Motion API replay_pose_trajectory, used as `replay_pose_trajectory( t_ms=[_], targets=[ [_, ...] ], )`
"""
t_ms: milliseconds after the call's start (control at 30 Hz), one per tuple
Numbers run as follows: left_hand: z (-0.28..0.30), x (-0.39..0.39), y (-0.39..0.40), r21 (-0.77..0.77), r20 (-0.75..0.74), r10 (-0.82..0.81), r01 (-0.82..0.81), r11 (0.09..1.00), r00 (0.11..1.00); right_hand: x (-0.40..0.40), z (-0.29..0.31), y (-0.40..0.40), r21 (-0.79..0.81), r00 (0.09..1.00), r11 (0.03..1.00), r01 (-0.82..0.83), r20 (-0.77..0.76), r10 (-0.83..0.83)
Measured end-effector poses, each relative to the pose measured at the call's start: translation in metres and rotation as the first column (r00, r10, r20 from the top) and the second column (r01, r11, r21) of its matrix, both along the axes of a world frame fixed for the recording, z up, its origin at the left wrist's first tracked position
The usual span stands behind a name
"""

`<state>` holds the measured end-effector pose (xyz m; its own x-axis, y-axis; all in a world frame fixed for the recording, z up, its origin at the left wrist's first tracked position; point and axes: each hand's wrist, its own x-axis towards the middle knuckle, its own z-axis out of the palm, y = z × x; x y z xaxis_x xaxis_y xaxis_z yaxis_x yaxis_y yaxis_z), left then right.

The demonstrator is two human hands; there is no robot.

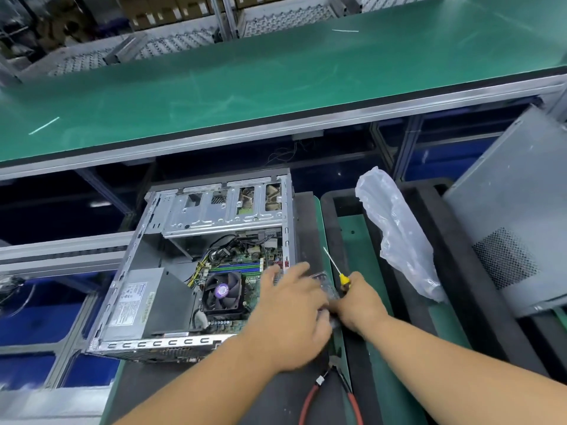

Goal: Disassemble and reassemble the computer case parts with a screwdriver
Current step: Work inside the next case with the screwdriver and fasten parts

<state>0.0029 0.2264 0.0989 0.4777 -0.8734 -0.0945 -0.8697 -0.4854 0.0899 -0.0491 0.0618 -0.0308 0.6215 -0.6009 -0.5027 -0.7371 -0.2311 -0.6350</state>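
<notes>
Open computer case [196,265] lying on its side on the dark mat [276,394], interior facing up: drive cage [227,207] at the far end, power supply [138,305] at the near left, fan [221,291] over the motherboard [245,259]. My left hand [291,314] lies over the case's right edge, fingers spread toward the right and blurred; it covers a small clear item [322,280], and I cannot tell whether the fingers hold it. My right hand [362,302], just beside the left and touching it at the fingertips, is wrapped around the yellow-handled screwdriver [337,271], whose thin shaft points up and away to the left, tip near the case's right wall. Red-handled pliers [334,384] lie on the mat between my forearms. A crumpled plastic bag [399,237] rests on the black tray [331,207] to the right; a grey side panel [515,210] leans beyond it. A green bench [276,75] runs behind.
</notes>
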Motion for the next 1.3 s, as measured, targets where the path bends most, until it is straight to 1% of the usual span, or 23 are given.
replay_pose_trajectory(
  t_ms=[67,100,167,267,333,500,600,667,767,933,1100,1200,1300],
  targets=[
    [0.0,0.01,0.008,-0.207,-0.071,0.105,-0.118,0.971,0.992,-0.006,-0.008,0.002,-0.067,0.998,0.998,-0.015,0.052,0.019],
    [-0.001,0.014,0.012,-0.28,-0.13,0.141,-0.173,0.944,0.981,-0.009,-0.011,0.003,-0.097,0.997,0.995,-0.021,0.075,0.028],
    [-0.004,0.019,0.018,-0.357,-0.21,0.171,-0.238,0.903,0.963,-0.012,-0.016,0.005,-0.123,0.996,0.992,-0.025,0.084,0.036],
    [-0.011,0.018,0.022,-0.414,-0.24,0.195,-0.282,0.866,0.951,-0.012,-0.019,0.005,-0.076,0.997,0.997,-0.008,0.073,0.014],
    [-0.013,0.019,0.023,-0.431,-0.241,0.21,-0.298,0.852,0.947,-0.011,-0.019,0.003,-0.042,0.997,0.999,0.031,0.074,-0.027],
    [-0.014,0.02,0.023,-0.456,-0.235,0.25,-0.333,0.825,0.939,-0.009,-0.021,-0.003,0.163,0.992,0.979,0.121,0.027,-0.127],
    [-0.014,0.019,0.023,-0.466,-0.24,0.264,-0.349,0.813,0.934,-0.008,-0.022,0.0,0.191,0.984,0.967,0.17,0.021,-0.177],
    [-0.013,0.019,0.023,-0.471,-0.246,0.27,-0.358,0.806,0.931,-0.007,-0.022,0.004,0.245,0.972,0.945,0.217,0.033,-0.232],
    [-0.013,0.019,0.024,-0.477,-0.256,0.266,-0.361,0.802,0.929,-0.006,-0.02,0.007,0.338,0.932,0.895,0.292,0.108,-0.345],
    [-0.014,0.02,0.024,-0.463,-0.265,0.27,-0.367,0.806,0.926,-0.007,-0.018,0.002,0.41,0.894,0.853,0.323,0.163,-0.417],
    [-0.016,0.021,0.024,-0.459,-0.268,0.266,-0.365,0.81,0.926,-0.007,-0.024,0.002,0.529,0.808,0.762,0.374,0.217,-0.547],
    [-0.016,0.021,0.024,-0.455,-0.268,0.265,-0.364,0.812,0.926,-0.007,-0.026,0.004,0.635,0.791,0.7,0.327,0.221,-0.57],
    [-0.016,0.021,0.024,-0.447,-0.275,0.268,-0.37,0.814,0.923,-0.008,-0.028,0.006,0.675,0.795,0.68,0.285,0.23,-0.561]
  ],
)
